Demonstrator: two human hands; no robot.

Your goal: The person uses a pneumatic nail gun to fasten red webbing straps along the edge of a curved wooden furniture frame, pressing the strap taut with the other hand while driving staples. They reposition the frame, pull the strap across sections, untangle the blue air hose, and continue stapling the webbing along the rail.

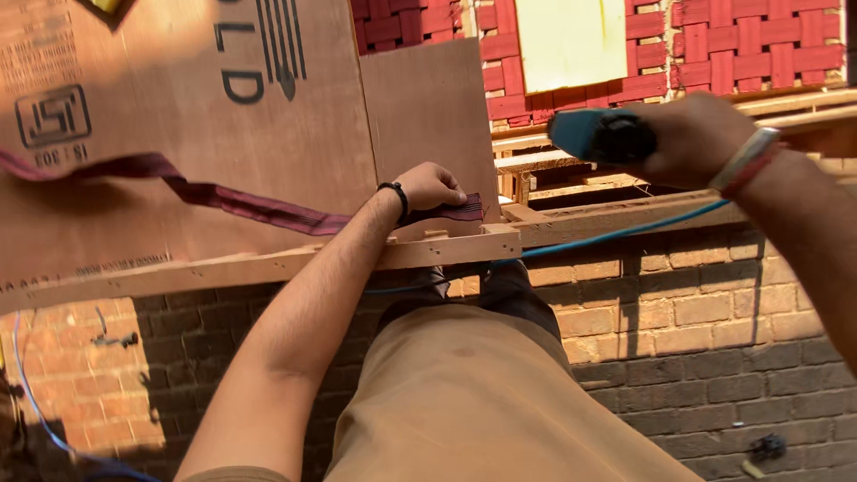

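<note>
While the person is leaning over the wooden frame point(268, 263), the left hand point(430, 186) is pressing down with its fingers pinched together on the end of a dark maroon strap point(241, 203), holding it against the frame's top rail beside a plywood sheet point(223, 116). The strap is trailing off to the left across that sheet, loose and twisting. The right hand point(692, 138) is hanging above and well apart from the left, its fingers wrapped tight around a blue power tool point(596, 136). A blue hose point(625, 232) is running from under that tool down along the rail. Below everything, a brick floor point(696, 330) is lying half in sun, half in shade.
</note>
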